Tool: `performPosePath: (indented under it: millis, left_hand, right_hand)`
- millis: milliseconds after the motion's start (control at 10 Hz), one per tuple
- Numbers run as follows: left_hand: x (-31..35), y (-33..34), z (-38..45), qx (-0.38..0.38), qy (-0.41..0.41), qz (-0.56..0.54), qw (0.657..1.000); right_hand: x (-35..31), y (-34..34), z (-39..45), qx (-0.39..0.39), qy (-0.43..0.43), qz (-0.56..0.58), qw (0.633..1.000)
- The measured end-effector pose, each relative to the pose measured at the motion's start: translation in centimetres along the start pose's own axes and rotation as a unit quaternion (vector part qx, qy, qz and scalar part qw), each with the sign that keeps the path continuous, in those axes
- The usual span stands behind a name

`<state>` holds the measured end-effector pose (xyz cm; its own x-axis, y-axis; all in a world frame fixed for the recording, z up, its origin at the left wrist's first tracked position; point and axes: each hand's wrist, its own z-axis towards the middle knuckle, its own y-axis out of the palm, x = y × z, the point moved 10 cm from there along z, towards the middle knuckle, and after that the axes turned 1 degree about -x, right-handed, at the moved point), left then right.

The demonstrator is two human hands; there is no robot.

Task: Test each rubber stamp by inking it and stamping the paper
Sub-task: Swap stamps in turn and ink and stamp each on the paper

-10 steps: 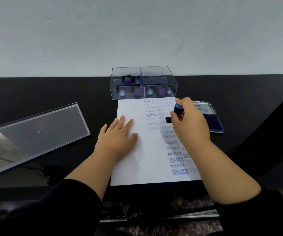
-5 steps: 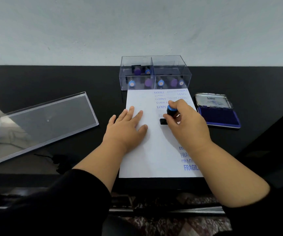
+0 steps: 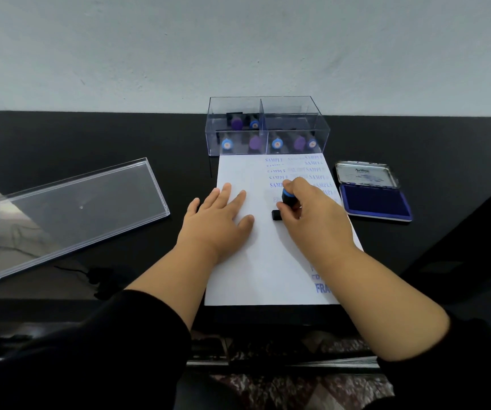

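Left hand [image 3: 219, 217]: my fingers flat on paper [image 3: 256, 261], frame centre.
Right hand [image 3: 309, 211]: I grip stamp [image 3: 286, 202] on paper.

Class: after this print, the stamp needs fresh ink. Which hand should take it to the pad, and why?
Probably the right hand: it already grips the stamp, and the open pad lies on its side. The left hand presses the paper.
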<state>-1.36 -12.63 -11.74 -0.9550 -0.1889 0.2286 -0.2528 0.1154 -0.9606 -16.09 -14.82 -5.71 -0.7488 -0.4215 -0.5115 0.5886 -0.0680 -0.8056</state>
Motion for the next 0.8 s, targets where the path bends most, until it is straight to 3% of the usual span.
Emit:
performPosePath:
  millis: [800]
  left_hand:
    - [-0.08,0.01,0.02,-0.004,0.001,0.001,1.000]
  right_hand:
    - [-0.21,-0.18,-0.15,0.016,-0.007,-0.020,1.000]
